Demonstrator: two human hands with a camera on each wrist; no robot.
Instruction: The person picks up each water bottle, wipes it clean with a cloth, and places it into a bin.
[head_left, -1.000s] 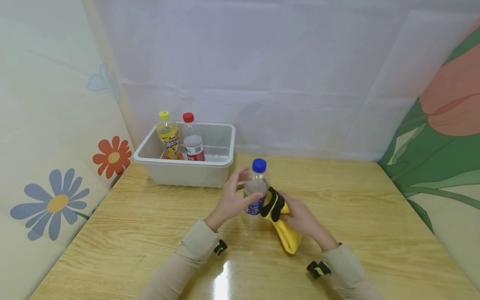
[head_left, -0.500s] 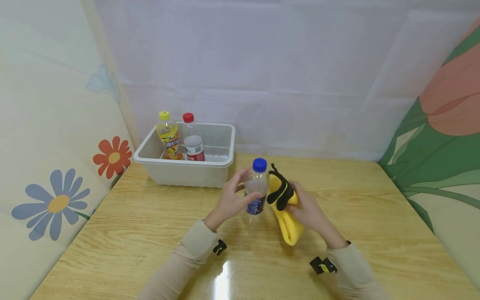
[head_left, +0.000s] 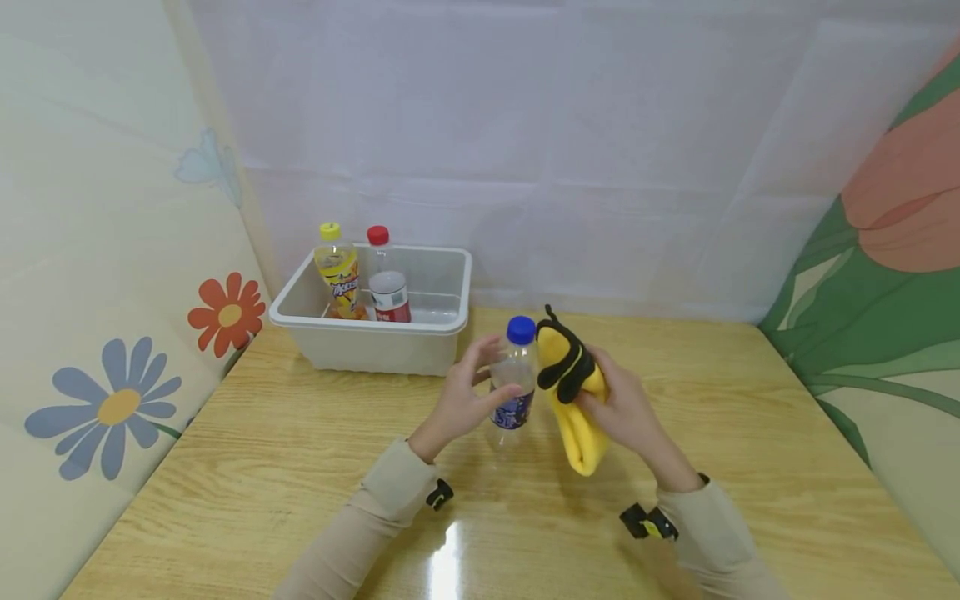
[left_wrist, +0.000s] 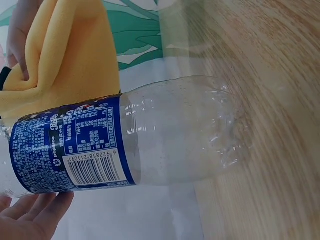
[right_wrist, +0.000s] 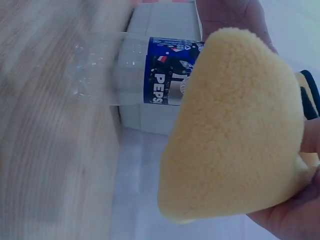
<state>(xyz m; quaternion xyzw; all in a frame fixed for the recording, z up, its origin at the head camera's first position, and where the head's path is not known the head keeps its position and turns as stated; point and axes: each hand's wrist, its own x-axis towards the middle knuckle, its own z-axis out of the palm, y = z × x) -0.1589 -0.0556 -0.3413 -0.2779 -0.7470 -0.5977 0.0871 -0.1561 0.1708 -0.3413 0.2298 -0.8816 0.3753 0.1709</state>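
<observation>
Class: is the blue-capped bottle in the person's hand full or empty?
Empty. The blue-capped bottle is clear right through below its label, with no liquid line; the table shows through its base. Its cap is on.

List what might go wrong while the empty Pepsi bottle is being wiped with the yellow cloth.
1. The empty Pepsi bottle looks light, and only the left hand steadies it upright on the table; a sideways push could tip it.
2. The yellow cloth in the right hand sits near the blue cap, so it may knock the top.
</observation>
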